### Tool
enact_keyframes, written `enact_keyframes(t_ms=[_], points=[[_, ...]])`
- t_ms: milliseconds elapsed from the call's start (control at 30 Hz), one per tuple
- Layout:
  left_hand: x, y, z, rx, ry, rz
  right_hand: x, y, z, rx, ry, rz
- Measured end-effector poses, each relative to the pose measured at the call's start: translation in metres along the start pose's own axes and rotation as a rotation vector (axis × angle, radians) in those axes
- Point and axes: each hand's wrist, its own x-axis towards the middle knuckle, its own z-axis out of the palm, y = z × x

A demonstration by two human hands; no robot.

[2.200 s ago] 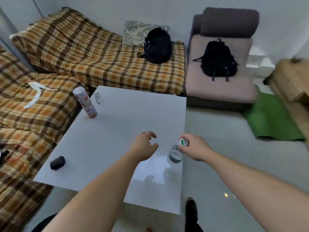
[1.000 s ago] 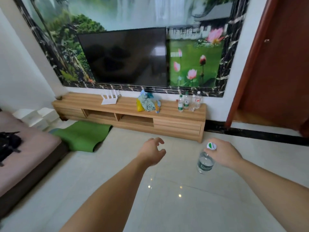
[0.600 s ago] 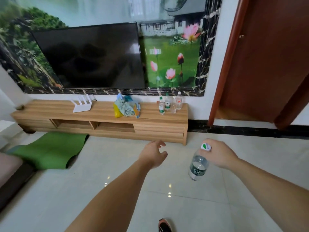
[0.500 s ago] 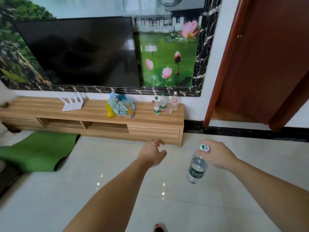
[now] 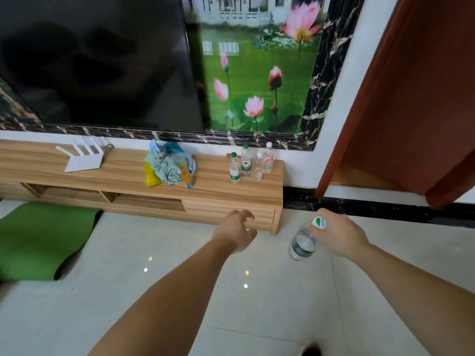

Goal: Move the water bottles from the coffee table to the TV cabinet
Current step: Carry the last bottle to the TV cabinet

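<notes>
My right hand (image 5: 339, 235) grips a clear water bottle (image 5: 302, 244) by its white-and-green cap, and the bottle hangs down over the tiled floor. My left hand (image 5: 237, 233) is held out in front of me, empty, with its fingers loosely curled. The wooden TV cabinet (image 5: 213, 191) runs along the wall ahead. Several water bottles (image 5: 250, 163) stand together near its right end. The coffee table is out of view.
A white router (image 5: 82, 159) and a heap of cloths with a yellow bag (image 5: 168, 167) lie on the cabinet. A large TV (image 5: 97, 62) hangs above. A green mat (image 5: 38, 240) lies on the floor at left. A red-brown door (image 5: 416, 98) stands at right.
I have turned from the coffee table, carrying the bottle, and come nearer to the TV cabinet, which now looms larger. Both hands keep their pose.
</notes>
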Motion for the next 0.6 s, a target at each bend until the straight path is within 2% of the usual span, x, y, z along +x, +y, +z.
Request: enact_keyframes(t_ms=[300,600], points=[[0.134,0.045,0.002,-0.016,0.061,-0.131,0.166,0.029,-0.021,0.093,-0.043,-0.052],[0.241,0.043,-0.003,-0.064,0.071,-0.224,0.306,0.022,-0.033,-0.006,-0.096,-0.150]])
